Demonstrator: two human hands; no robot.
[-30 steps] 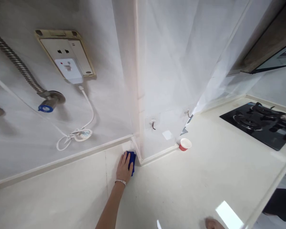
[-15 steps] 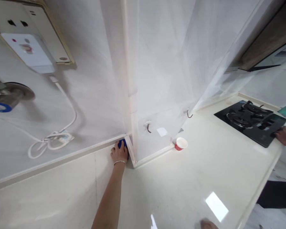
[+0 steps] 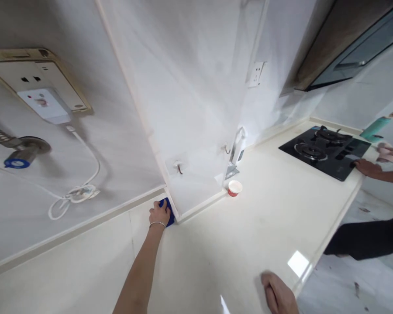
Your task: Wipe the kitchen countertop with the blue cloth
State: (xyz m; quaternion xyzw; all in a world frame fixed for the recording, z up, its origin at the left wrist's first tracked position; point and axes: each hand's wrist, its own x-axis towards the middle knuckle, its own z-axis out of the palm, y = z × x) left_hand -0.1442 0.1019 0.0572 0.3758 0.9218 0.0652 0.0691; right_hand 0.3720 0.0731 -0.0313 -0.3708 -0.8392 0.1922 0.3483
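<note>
My left hand (image 3: 160, 213), with a thin bracelet at the wrist, presses a flat blue cloth (image 3: 170, 219) onto the pale countertop (image 3: 196, 266). The cloth lies against the foot of the jutting white wall, at the inner corner. Fingers are bent over its left part and cover some of it. At the bottom right my right hand (image 3: 279, 293) rests on the counter, curled into a loose fist, with nothing visible in it.
A red-and-white paper cup (image 3: 235, 188) stands by the wall's outer corner, near a grey packet (image 3: 231, 170) and a white bottle (image 3: 239, 146). A co-worker's hand (image 3: 368, 167) touches the black gas hob (image 3: 317, 150). A white cable (image 3: 81, 192) hangs at left below a socket.
The view has shifted right, and more of the blue cloth shows as my left hand has slid slightly along the wall's foot toward me. My right hand has come further into view.
</note>
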